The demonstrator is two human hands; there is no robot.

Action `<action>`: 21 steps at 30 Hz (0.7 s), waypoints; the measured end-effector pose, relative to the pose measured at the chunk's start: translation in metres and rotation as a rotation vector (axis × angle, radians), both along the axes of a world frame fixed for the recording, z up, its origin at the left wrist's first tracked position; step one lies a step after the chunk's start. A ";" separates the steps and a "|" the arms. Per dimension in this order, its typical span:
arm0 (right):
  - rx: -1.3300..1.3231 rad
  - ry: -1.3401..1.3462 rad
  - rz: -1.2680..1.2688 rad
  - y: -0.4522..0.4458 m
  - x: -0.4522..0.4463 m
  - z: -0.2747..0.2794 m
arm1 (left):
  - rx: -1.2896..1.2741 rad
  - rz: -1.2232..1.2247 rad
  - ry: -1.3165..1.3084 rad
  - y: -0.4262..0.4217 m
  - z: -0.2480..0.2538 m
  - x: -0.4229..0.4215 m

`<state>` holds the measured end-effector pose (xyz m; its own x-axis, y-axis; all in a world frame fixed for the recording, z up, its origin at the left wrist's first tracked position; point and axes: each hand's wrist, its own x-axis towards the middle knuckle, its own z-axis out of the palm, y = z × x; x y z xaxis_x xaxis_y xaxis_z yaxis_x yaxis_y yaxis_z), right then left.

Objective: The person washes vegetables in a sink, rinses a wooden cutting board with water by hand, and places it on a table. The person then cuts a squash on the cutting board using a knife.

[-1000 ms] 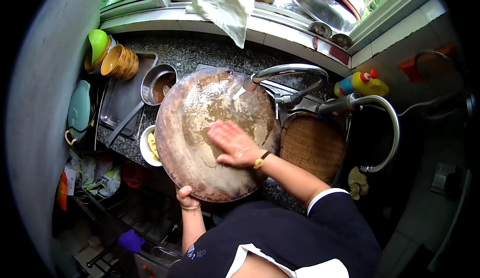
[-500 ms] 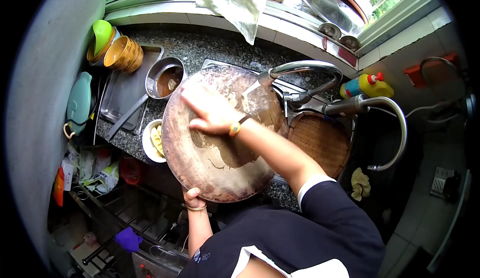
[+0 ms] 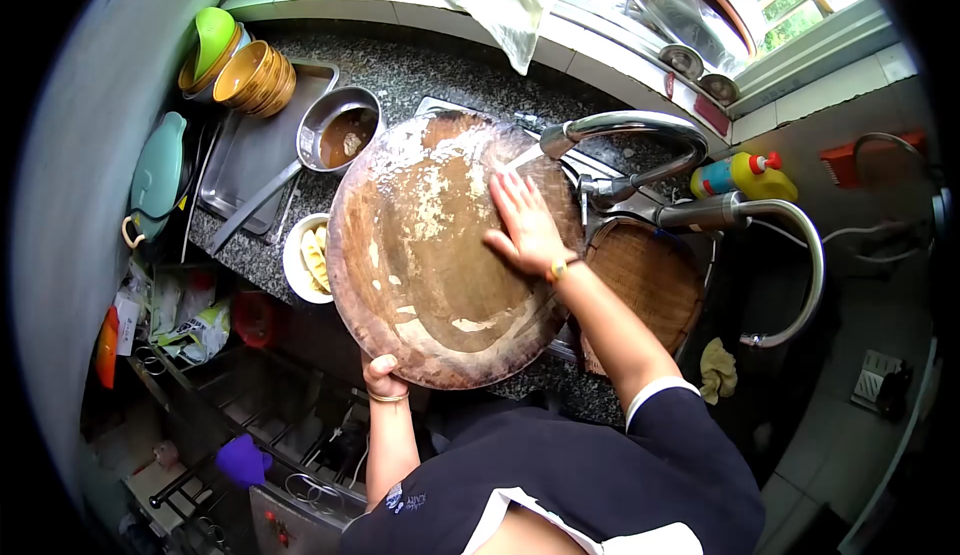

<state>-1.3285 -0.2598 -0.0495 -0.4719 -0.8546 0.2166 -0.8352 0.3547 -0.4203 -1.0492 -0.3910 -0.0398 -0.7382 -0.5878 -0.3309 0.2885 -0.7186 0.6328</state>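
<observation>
The left hand (image 3: 383, 377) holds the round board (image 3: 450, 295) at its lower left edge; the thumb is on the upper face, and the fingers below are hidden. The right hand (image 3: 525, 227) is open, with the palm down and the fingers stretched, on the wet upper right part of the board. How hard it presses, one cannot tell.

The board is under the mouth of the tap (image 3: 625, 125) and covers a big part of the sink (image 3: 705, 280). A thin stream of water (image 3: 520, 160) falls on it near the fingertips of the right hand. Pale wet patches are visible on the brown wood.

Just left of the board there is a white bowl (image 3: 291, 265) with yellow pieces (image 3: 315, 258), and above this bowl a pot (image 3: 309, 145) with brown liquid. Its handle lies across the metal tray (image 3: 235, 165). To the right of the board, a woven basket (image 3: 650, 285) is partly under the right forearm (image 3: 615, 325).
</observation>
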 end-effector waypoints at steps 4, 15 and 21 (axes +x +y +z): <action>-0.062 -0.001 0.043 -0.055 -0.006 0.028 | -0.032 -0.008 0.004 0.000 0.006 -0.002; -0.157 -0.129 0.602 -0.003 0.118 0.032 | -0.005 -0.083 0.076 -0.005 -0.009 0.006; 0.122 -0.027 -0.013 0.052 0.037 -0.018 | 0.012 0.001 0.027 -0.004 -0.018 0.014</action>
